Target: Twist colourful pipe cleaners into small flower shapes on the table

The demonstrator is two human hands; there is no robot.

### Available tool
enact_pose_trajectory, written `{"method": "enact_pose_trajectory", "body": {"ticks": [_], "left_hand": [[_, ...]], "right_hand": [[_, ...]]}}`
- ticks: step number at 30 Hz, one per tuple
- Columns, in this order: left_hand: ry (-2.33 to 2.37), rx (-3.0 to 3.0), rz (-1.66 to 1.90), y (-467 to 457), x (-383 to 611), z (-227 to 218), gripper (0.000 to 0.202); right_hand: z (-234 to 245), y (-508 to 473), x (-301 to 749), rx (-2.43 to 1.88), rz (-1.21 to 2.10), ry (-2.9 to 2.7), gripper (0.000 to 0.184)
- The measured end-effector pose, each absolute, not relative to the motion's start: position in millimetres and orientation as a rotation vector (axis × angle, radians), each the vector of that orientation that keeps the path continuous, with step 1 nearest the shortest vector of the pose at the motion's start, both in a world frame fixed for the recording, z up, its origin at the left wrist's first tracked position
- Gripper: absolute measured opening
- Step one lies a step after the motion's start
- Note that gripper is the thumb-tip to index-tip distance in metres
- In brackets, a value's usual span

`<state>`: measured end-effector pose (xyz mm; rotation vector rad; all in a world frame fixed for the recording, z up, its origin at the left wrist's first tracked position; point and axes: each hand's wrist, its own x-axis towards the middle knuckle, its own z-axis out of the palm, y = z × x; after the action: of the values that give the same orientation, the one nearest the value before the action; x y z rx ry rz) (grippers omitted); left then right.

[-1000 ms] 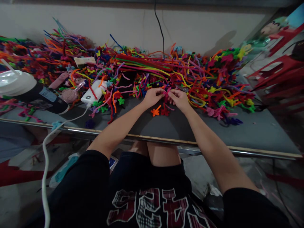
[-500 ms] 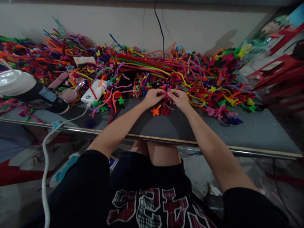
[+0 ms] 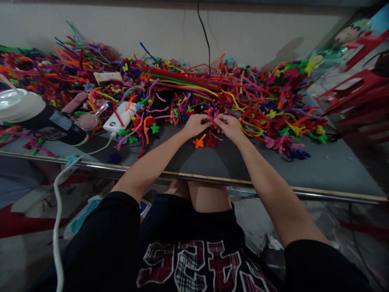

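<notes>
Between my two hands, above the table's middle, is a small pink pipe cleaner (image 3: pixel 213 118), partly hidden by fingers. My left hand (image 3: pixel 197 124) pinches it from the left, thumb and fingers together. From the other side my right hand (image 3: pixel 229 126) closes its thumb and forefinger on it. Just below the hands lie an orange pipe-cleaner flower (image 3: pixel 199 142) and a dark red pipe-cleaner flower (image 3: pixel 210 141). Behind them a long bundle of red, green and yellow pipe cleaners (image 3: pixel 188 81) rests on the heap.
A broad heap of coloured pipe cleaners (image 3: pixel 261 93) lines the wall. To the left stand a dark cup with a white lid (image 3: pixel 57 121), a pink hairbrush (image 3: pixel 88 121) and a white power strip (image 3: pixel 120 117). Its cord (image 3: pixel 58 211) drops over the table edge (image 3: pixel 304 192). Red chairs (image 3: pixel 349 89) stand at right.
Almost nothing differs. Both hands keep the pink pipe cleaner in the same spot, with only a slight shift of the right fingers.
</notes>
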<state>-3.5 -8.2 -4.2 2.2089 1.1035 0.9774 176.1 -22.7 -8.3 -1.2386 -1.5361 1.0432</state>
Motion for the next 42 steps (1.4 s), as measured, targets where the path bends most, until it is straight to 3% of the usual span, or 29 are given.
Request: {"method": "enact_pose_trajectory", "body": {"ticks": [18, 24, 33, 42], "left_hand": [[1.047, 2.186, 0.993, -8.2, -3.6, -5.3, 0.015], [0.962, 2.074, 1.035, -11.8, -4.0, -4.2, 0.039], [1.011, 1.996, 1.170, -6.8, -3.2, -7.0, 0.016], [0.986, 1.888, 1.159, -6.8, -2.7, -4.7, 0.015]], "right_hand": [[-5.7, -24.1, 175.9, -1.242, 1.047, -1.536, 0.039], [-5.1, -24.7, 176.7, -1.236, 1.007, -1.572, 0.046], [-6.1, -26.2, 176.1, -1.192, 1.017, -1.535, 0.047], [-0.8, -30.9, 175.4, -1.205, 0.977, -1.598, 0.042]]}}
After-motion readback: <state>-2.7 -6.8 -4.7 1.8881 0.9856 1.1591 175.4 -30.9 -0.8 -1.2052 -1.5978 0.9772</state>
